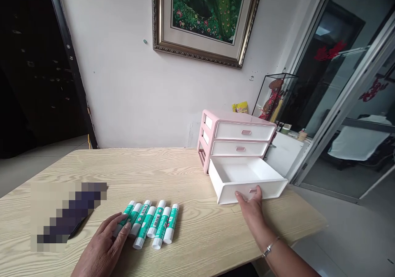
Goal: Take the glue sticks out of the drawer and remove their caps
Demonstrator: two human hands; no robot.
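Left hand over glue sticks, right hand against pulled-out drawer

At far left, a dark door, cut off by the edge. On the worktop, a dark thing blurred into blocks, impossible to make out. Next, left hand with thumb and fingers bent about the leftmost stick, partly covering it; cannot tell whether gripping or merely touching. Seven white-ended sticks bunched loosely on the worktop, green labels with barcodes on some, print too small to read. Above, a framed picture, top cut off. Farther right, a pink drawer unit, bottom drawer out. Behind it, a yellow packet, mostly hidden, lettering unreadable. Right hand with thumb and finger spread apart on the drawer front, near the pink handle; other fingers hidden. Bracelet at the wrist. Beyond, a glass case, contents hard to identify, then glass doors, cut off at right.
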